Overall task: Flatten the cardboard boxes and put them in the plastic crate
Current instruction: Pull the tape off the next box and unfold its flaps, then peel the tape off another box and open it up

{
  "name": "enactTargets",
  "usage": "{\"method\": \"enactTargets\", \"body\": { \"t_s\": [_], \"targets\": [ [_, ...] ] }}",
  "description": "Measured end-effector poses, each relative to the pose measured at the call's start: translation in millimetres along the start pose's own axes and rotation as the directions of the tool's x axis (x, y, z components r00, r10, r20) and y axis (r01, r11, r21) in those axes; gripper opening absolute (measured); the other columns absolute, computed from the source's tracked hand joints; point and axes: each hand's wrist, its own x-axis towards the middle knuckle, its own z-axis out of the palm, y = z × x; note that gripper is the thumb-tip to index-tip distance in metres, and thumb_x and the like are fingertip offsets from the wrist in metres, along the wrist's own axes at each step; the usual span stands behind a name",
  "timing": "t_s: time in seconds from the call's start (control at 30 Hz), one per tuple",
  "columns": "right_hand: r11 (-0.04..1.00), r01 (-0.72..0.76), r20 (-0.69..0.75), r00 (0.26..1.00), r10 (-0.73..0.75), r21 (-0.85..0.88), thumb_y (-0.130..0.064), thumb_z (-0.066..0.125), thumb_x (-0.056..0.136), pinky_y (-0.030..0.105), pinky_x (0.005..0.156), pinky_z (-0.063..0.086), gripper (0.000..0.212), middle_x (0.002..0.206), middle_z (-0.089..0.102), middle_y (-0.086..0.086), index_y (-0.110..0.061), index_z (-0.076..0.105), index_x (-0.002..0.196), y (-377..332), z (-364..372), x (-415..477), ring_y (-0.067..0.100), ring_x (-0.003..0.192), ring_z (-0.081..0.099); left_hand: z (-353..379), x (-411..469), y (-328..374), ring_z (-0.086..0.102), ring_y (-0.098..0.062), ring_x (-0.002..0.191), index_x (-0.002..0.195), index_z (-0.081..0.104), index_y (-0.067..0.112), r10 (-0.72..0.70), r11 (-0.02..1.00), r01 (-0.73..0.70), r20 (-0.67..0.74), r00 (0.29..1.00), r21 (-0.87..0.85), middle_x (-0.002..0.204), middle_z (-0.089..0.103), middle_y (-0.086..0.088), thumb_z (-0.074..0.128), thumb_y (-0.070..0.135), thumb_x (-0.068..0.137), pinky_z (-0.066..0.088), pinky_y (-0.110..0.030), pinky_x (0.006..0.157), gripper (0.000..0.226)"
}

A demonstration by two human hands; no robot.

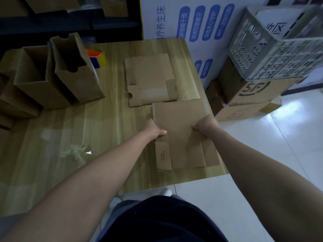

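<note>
Just right of centre in the frame, gripped from both sides: a flattened cardboard box point(181, 133), flaps spread toward the bottom edge, over the near right corner of the wooden table point(87, 119). Resting on the tabletop or lifted off it, impossible to tell. Clamped on its left edge, the left hand point(155, 131), thumb on the upper face. Clamped on its right edge, the right hand point(204, 125), thumb likewise on top.

Directly above that in the frame, lying flat on the table: a second flattened box point(150, 79), its near edge just beside the held one. Toward the upper left, standing upright and open-topped: two tall boxes point(57, 74), side by side. Behind them, a tape roll point(97, 57) with an orange core. At lower left on the table, a crumpled scrap of clear tape point(76, 152).

In the upper right corner, off the table: the grey plastic crate point(272, 48), set atop a printed carton point(253, 91) on the white tiled floor.
</note>
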Motion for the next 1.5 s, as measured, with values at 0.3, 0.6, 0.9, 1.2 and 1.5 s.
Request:
{"method": "enactTargets", "body": {
  "t_s": [0.3, 0.6, 0.9, 1.2, 1.5],
  "targets": [
    [0.994, 0.051, 0.124, 0.992, -0.038, -0.1, -0.035, 0.073, 0.081, 0.044, 0.108, 0.033, 0.088, 0.148, 0.026, 0.02, 0.002, 0.024, 0.144, 7, 21, 23, 0.035, 0.136, 0.028, 22, 15, 0, 0.05, -0.03, 0.121, 0.128, 0.047, 0.005, -0.011, 0.966, 0.057, -0.181, 0.983, 0.251, 0.135, 0.05, -0.012, 0.075, 0.03, 0.078, 0.043, -0.035, 0.09, 0.062],
    [0.982, 0.014, 0.085, 0.996, 0.002, -0.19, -0.023, 0.074, 0.081, 0.039, 0.103, 0.036, 0.083, 0.143, 0.032, 0.022, 0.003, 0.025, 0.143, -2, 16, 45, 0.035, 0.131, 0.033, 33, 21, 15, 0.061, -0.027, 0.104, 0.104, 0.059, 0.006, -0.045, 0.969, 0.098, -0.231, 0.972, 0.227, 0.113, 0.064, -0.011, 0.079, 0.026, 0.075, 0.042, -0.028, 0.069, 0.042],
    [0.854, 0.103, -0.057, 0.987, -0.153, -0.51, -0.018, 0.052, 0.091, 0.042, 0.106, 0.034, 0.055, 0.14, 0.04, 0.022, 0.001, 0.036, 0.14, -27, 13, 16, 0.036, 0.128, 0.037, 17, 17, 14, 0.054, -0.028, 0.115, 0.126, 0.045, 0.005, -0.001, 0.968, 0.038, -0.148, 0.989, 0.246, 0.128, 0.054, -0.012, 0.079, 0.029, 0.073, 0.044, -0.031, 0.079, 0.067],
    [0.633, 0.691, 0.041, 0.686, -0.727, -0.35, -0.008, 0.05, 0.09, 0.037, 0.099, 0.037, 0.045, 0.134, 0.048, 0.014, -0.005, 0.044, 0.134, -179, 24, -51, 0.031, 0.124, 0.04, -126, -6, 3, 0.051, -0.019, 0.077, 0.09, 0.063, 0.012, 0.264, 0.952, -0.171, -0.393, 0.881, 0.255, 0.098, 0.065, -0.008, 0.055, 0.009, 0.087, 0.036, -0.027, 0.064, 0.009],
    [0.302, 0.884, 0.044, 0.339, -0.94, -0.358, -0.001, 0.051, 0.087, 0.037, 0.104, 0.034, 0.05, 0.139, 0.045, 0.012, -0.008, 0.044, 0.137, -352, 92, -131, 0.028, 0.132, 0.034, -282, -54, -56, 0.057, -0.028, 0.092, 0.1, 0.064, 0.007, 0.478, 0.863, -0.275, -0.512, 0.714, 0.423, 0.1, 0.06, -0.012, 0.054, 0.005, 0.086, 0.044, -0.032, 0.075, 0.017]
  ]
}}
